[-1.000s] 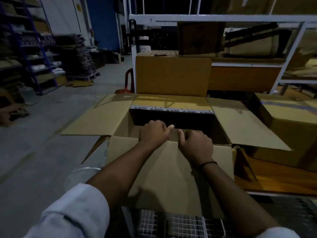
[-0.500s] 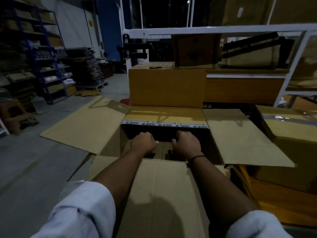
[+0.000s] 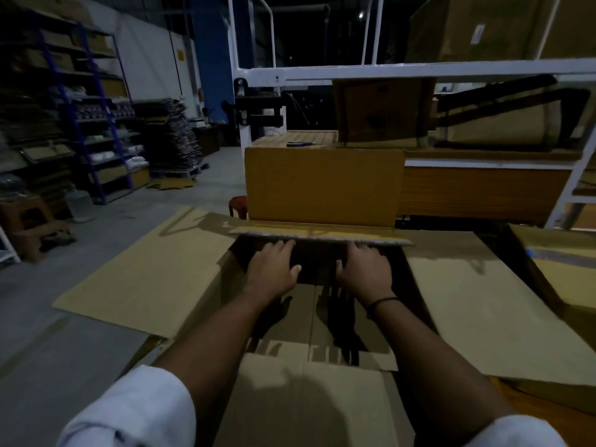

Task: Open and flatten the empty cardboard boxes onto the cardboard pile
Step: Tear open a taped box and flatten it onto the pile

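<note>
Open cardboard box (image 3: 180, 272), flaps spread outward. Left hand (image 3: 272, 274) and right hand (image 3: 366, 272) reach inside, apart, fingers spread flat, gripping nothing. Far flap (image 3: 324, 185) stands upright.

Bare forearms; white sleeves (image 3: 129, 411) pushed up near elbows, at 7 and 5 o'clock; thin black band (image 3: 382, 301) on right wrist.

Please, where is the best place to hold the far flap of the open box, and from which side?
Probably its free edge, from inside the box: the far flap folds inward, edge toward the person, and both the left hand and right hand already reach under it.
</note>
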Demonstrator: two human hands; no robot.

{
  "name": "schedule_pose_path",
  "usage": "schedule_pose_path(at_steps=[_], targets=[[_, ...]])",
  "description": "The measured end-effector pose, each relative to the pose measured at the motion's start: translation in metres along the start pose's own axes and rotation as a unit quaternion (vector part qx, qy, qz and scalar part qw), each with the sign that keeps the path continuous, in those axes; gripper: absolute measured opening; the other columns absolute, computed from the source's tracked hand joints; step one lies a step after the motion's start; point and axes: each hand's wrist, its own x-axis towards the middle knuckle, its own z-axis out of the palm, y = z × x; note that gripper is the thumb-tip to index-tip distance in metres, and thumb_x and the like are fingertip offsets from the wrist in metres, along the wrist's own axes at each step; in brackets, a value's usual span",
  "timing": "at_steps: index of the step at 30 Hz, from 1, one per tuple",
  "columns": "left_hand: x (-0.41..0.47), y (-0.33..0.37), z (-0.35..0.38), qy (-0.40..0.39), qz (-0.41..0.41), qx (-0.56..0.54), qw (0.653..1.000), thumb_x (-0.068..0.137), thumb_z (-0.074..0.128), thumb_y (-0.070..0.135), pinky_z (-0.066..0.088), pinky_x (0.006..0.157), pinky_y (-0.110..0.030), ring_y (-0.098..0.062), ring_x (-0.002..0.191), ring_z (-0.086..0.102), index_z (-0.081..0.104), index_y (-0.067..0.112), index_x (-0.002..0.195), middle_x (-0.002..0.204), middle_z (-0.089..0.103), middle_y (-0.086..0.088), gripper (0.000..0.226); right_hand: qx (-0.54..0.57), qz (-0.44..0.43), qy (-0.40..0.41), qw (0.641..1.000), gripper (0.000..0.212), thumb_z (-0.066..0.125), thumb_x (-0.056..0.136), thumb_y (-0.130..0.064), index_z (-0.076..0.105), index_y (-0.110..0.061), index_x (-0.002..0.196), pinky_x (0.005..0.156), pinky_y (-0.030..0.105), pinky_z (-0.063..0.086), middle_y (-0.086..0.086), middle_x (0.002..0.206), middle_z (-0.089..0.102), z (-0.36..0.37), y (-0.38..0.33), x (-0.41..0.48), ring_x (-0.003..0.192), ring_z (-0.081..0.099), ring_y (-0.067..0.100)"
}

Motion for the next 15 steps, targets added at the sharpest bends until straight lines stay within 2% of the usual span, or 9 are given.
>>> schedule_pose_path(at_steps=[3,6,10,13,15], targets=[[0.030,0.001,-0.008,0.057,0.014,0.001,0.998,0.099,0.058,0.046,0.037,0.113,-0.042,-0.024,0.143,0.039,0.034,0.024,0.157,0.155,0.045,-0.001,0.066,0.011,-0.014,0.058,0.998,0.041,0.062,0.095,-0.042,0.055,-0.022,0.130,0.095,0.045,0.053,0.006,0.125,0.062,-0.011,0.000,0.030,0.117,0.058,0.029],[0.069,-0.002,-0.012,0.047,0.025,0.014,0.998,0.098,0.058,0.047,0.032,0.118,-0.045,-0.028,0.151,0.027,0.026,0.027,0.160,0.166,0.030,-0.003,0.072,0.006,-0.022,0.037,0.999,0.061,0.062,0.097,-0.041,0.041,-0.019,0.149,0.107,0.044,0.046,0.007,0.143,0.052,-0.021,0.004,0.066,0.131,0.048,0.028],[0.119,-0.011,-0.017,0.038,0.027,0.015,0.999,0.097,0.060,0.048,0.030,0.119,-0.051,-0.032,0.154,0.021,0.022,0.027,0.161,0.170,0.020,-0.007,0.078,-0.002,-0.013,-0.003,1.000,0.073,0.063,0.096,-0.043,0.029,-0.022,0.158,0.117,0.049,0.037,0.010,0.161,0.034,-0.021,0.012,0.113,0.146,0.033,0.032],[0.149,-0.026,-0.013,0.013,-0.023,-0.005,1.000,0.096,0.063,0.048,0.028,0.121,-0.054,-0.036,0.154,0.020,0.022,0.026,0.162,0.169,0.020,-0.010,0.081,0.004,0.012,-0.042,0.999,0.077,0.061,0.097,-0.046,0.025,-0.023,0.160,0.120,0.052,0.033,0.008,0.167,0.024,-0.012,0.013,0.141,0.150,0.026,0.035],[0.163,-0.040,-0.005,-0.005,-0.082,-0.031,0.996,0.094,0.064,0.049,0.031,0.120,-0.056,-0.039,0.151,0.026,0.027,0.024,0.160,0.166,0.026,-0.014,0.080,0.035,0.051,-0.074,0.995,0.075,0.061,0.098,-0.044,0.025,-0.024,0.160,0.119,0.052,0.032,0.009,0.166,0.028,-0.002,0.016,0.152,0.148,0.030,0.036]])
